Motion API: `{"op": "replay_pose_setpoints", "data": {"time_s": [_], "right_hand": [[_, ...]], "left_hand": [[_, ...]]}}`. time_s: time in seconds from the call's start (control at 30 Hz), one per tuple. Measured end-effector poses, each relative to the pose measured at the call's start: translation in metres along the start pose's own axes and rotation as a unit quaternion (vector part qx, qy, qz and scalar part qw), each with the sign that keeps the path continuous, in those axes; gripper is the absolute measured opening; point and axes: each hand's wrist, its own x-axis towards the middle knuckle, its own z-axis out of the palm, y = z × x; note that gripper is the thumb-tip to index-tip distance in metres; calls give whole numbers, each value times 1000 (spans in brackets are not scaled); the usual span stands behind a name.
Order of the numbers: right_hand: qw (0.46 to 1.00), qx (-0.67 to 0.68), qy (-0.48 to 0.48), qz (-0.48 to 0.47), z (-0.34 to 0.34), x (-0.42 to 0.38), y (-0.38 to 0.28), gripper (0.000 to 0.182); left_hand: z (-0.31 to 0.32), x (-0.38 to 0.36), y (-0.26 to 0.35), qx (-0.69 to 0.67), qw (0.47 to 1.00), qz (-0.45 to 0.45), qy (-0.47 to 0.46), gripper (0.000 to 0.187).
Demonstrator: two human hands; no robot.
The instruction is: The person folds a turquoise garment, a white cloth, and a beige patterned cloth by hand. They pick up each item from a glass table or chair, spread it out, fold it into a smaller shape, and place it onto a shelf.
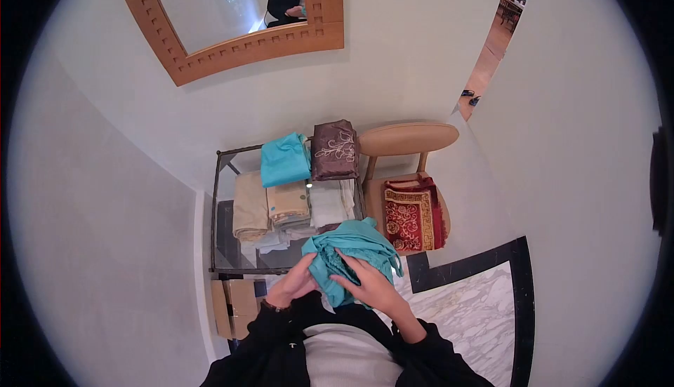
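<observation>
A bunched teal cloth (358, 239) is held up in front of my body, its folds loose and one edge hanging at the right. My left hand (300, 278) grips its left side, with the fingers partly hidden behind the fabric. On the front of the cloth lies my right hand (368, 283), its fingers spread over the folds and the thumb apart. Beyond the cloth, a glass-topped table (228, 266) bears a folded bright blue cloth (286, 160), a folded brown embroidered cloth (335, 151), beige cloths (250, 204) and white cloths (331, 203).
A wooden chair (408, 140) with a folded red patterned textile (410, 215) stands right of the table. Cardboard boxes (242, 299) are under the table at the left. A wood-framed mirror (256, 43) hangs on the wall. Marble floor (477, 310) shows at the lower right.
</observation>
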Motion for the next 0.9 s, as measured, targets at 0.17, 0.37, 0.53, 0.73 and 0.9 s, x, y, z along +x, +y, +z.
{"op": "replay_pose_setpoints", "data": {"time_s": [0.17,0.37,0.53,0.73,0.9], "right_hand": [[997,46,63,19,-3,-3,12,32],[983,118,129,52,-20,-3,7,25],[957,230,152,90,-28,-7,14,32],[942,296,116,103,-9,-1,0,40],[931,348,79,83,20,2,-8,39]], "left_hand": [[-1,-5,21,50,992,-24,115,44],[-25,-3,34,147,963,73,214,32],[-37,5,32,376,824,250,342,32],[51,-2,31,441,822,282,223,34],[57,10,23,242,942,190,133,27]]}}
